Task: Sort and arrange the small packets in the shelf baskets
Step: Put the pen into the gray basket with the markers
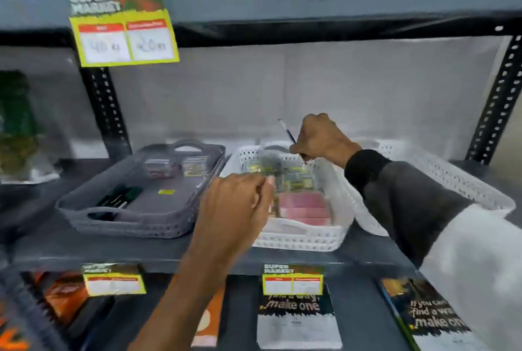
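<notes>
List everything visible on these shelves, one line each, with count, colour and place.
Grey basket: one, left on middle shelf, few small packets inside.
White basket: one, centre, holding yellow-green packets and pink packets.
Second white basket: one, right, contents hidden.
Price tags: three, yellow-edged, on shelf fronts.
Notebooks: several, dark covers, bottom shelf.
Left hand: fingers pinching a blurred packet over the white basket.
Right hand: closed around a pen.
</notes>
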